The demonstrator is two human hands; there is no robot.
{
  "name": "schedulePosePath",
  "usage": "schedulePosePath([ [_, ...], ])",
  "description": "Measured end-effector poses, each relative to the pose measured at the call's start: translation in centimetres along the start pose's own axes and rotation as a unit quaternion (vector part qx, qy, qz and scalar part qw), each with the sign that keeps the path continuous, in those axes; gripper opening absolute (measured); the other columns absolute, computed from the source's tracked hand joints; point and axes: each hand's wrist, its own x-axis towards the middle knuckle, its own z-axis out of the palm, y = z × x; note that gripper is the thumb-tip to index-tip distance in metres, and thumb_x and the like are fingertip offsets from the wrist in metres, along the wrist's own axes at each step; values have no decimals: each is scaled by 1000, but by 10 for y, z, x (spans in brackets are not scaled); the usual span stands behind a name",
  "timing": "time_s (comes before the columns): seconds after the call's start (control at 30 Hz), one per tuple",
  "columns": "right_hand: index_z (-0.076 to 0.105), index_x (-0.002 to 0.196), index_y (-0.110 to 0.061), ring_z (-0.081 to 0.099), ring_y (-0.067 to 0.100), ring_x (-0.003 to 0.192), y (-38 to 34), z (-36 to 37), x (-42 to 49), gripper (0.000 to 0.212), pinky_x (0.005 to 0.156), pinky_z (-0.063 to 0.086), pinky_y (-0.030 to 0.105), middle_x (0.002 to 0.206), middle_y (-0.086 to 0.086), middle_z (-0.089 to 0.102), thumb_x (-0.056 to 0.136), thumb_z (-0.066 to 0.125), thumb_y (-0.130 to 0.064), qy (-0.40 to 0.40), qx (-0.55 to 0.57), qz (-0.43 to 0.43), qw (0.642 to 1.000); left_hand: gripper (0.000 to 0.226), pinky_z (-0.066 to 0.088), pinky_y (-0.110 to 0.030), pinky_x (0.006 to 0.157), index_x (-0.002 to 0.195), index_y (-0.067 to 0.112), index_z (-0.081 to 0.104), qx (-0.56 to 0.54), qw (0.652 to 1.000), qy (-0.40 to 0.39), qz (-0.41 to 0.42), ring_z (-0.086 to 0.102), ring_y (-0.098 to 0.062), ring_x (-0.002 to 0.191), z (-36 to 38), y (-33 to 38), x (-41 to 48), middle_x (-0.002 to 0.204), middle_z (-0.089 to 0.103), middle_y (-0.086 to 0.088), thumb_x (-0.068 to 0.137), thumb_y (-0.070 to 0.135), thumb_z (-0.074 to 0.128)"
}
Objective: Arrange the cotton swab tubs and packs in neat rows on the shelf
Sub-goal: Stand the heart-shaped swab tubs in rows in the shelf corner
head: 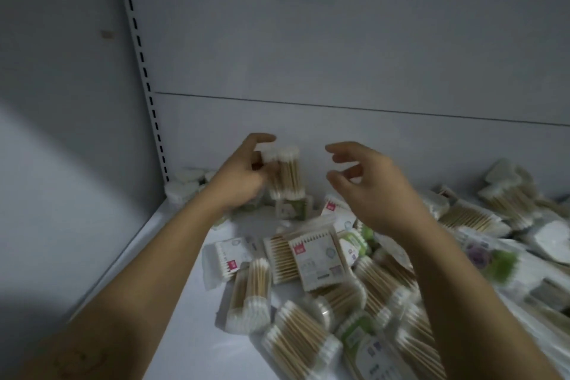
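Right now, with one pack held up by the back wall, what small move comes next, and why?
Probably lower the swab pack in the left hand upright against the back wall, beside the corner packs. The right hand hovers empty, and the heap in front lies jumbled, so rows likely start at the back.

No word, brand or number can be read anywhere, as the print is too blurred. A small red tag [298, 248] with white marks stands at the top left corner of the white label on the middle pack [320, 262], and similar red tags show on the left pack [229, 256] and on the far pack [334, 210], all illegible. The green-labelled pack [354, 245], the near pack [359, 338] with its green and white label, and the right pack [490, 257] with purple and green print carry only smeared shapes.
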Motion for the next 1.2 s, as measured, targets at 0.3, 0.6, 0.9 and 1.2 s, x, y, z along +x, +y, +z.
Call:
schedulePosePath([
  [0.3,46,138,-32,67,19,92,-50,47,45,57,69,61,38,112,2,61,86,70,-23,-254,230,-27,939,21,56,-33,61,93,18,64,-236,956,162,-58,68,-22,75,-34,10,-44,96,64,-11,93,-1,56],
  [0.6,53,134,-22,71,17,82,-46,81,63,47,68,61,37,112,-1,64,90,67,-20,-215,225,-4,950,34,52,-28,92,116,17,63,-165,982,89,12,65,-17,105,-48,-28,-52,113,69,-4,85,6,70],
  [0.9,53,122,-20,53,16,89,-42,105,78,58,72,45,27,118,1,53,75,78,-41,-215,-161,35,963,24,39,-36,90,105,19,70,310,927,203,60,57,-28,104,-59,-87,-51,107,68,-3,85,23,59],
  [1.2,45,136,-25,53,25,111,-37,133,68,81,85,44,31,130,4,46,69,75,-58,-264,-241,23,934,29,27,-32,90,102,23,69,384,909,137,83,59,-27,100,-58,-100,-57,101,70,1,74,31,64],
])
